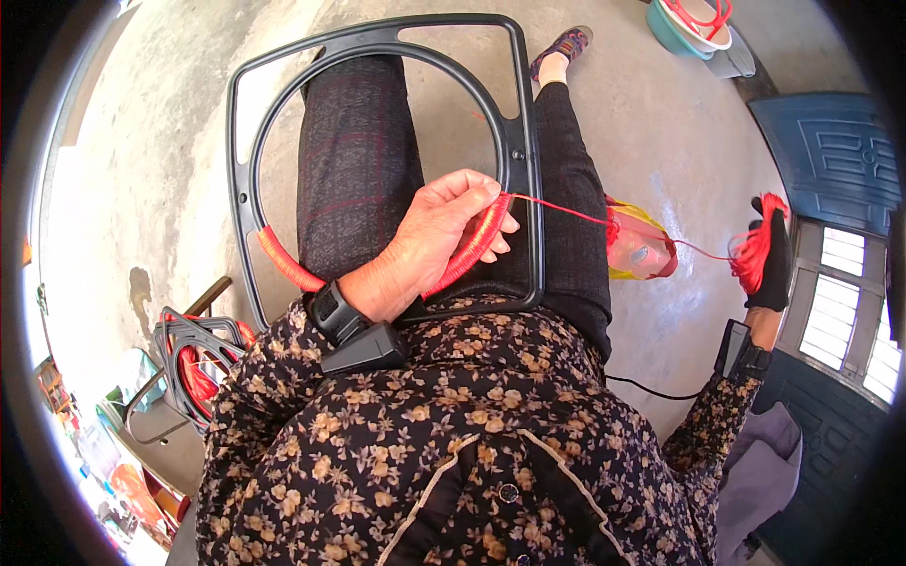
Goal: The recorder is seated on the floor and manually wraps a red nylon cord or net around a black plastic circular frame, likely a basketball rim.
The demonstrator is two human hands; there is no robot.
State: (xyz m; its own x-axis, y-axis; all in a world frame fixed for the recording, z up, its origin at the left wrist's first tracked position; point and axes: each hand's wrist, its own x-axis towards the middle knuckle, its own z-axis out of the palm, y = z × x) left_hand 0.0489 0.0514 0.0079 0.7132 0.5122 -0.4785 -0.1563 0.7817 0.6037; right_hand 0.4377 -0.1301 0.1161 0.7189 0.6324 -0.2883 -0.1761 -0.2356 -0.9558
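A black plastic frame [526, 94], squarish outside with a round ring inside, lies across my lap. Red cord [279, 261] is coiled tightly around the lower part of its ring. My left hand [439, 231] is closed on that wrapped part at the right side, thumb pressing where the winding ends. From there a red strand [562, 209] runs taut to the right, past my leg. Far out to the right, my right hand [776, 259], in a black glove, grips a bundle of red cord [752, 257]. Its fingers are partly covered by the cord.
A red and yellow plastic bag [642, 243] is beside my right leg, along the strand's line. More black frames with red cord [196, 363] rest on a seat at left. A teal basin [672, 33] stands far right. Near my right arm are a blue door [830, 141] and grey cloth [763, 467].
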